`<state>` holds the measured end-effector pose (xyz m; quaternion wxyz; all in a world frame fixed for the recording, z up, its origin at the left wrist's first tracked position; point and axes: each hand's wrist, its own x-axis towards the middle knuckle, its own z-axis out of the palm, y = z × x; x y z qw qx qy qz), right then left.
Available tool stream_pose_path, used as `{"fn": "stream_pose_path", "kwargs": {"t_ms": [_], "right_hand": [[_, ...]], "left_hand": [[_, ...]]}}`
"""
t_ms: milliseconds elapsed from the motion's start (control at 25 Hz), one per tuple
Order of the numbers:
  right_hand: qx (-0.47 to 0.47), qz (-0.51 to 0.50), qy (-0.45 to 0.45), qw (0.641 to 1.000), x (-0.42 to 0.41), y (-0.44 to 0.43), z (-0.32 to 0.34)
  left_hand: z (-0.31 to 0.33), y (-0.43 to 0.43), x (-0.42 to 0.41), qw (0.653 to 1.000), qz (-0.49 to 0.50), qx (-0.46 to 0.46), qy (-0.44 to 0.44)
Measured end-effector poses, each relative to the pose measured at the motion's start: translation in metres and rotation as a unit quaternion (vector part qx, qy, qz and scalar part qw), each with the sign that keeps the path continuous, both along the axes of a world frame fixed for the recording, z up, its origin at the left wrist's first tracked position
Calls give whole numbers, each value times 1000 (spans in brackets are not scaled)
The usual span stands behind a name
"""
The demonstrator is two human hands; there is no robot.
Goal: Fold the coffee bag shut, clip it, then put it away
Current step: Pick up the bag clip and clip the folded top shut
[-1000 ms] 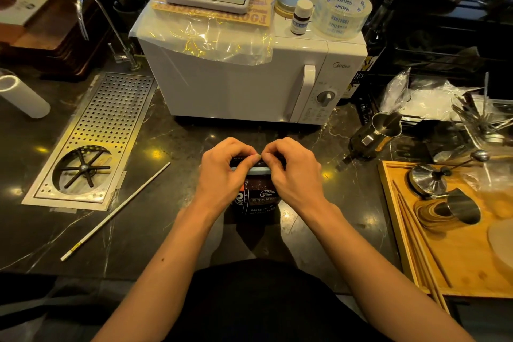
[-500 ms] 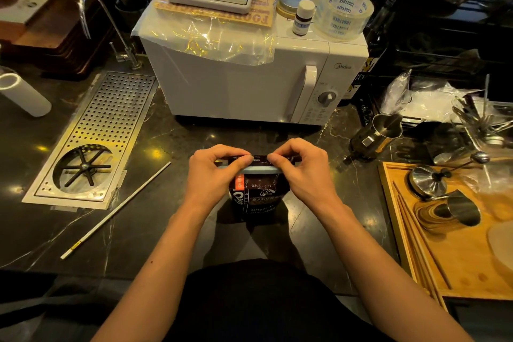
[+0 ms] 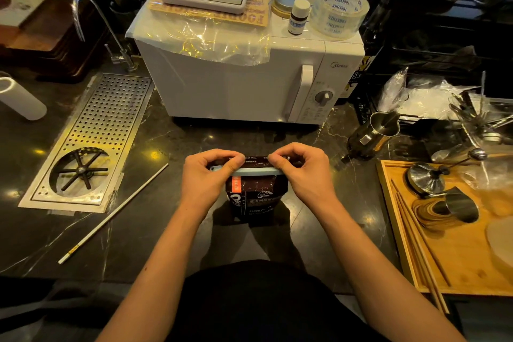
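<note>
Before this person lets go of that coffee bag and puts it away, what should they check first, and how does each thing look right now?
1. Coffee bag standing upright on the counter: ok.
2. Top of the bag folded over: ok, a folded strip shows above the clip.
3. Pale blue clip lying across the fold: ok, it spans between both hands.
4. Clip fully snapped shut: cannot tell, its ends are hidden under the left hand and right hand.
5. Both hands holding the bag top: ok, fingers pinch each end.
6. Place to store the bag: cannot tell, none is evident in view.
</note>
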<state>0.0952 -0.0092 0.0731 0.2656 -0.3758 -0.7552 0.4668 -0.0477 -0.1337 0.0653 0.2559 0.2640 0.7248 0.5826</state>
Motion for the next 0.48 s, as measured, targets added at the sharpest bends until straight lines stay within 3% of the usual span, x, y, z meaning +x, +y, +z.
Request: {"fn": "stream_pose_path", "kwargs": {"t_ms": [200,480], "right_hand": [[-44,-54,21,997,4,1,-5],[-28,3,-2,1000,5,9,1]], "left_hand": [[-3,1,1,1000,-4,0,-24],[-3,0,-4,999,-32,-17,13]]}}
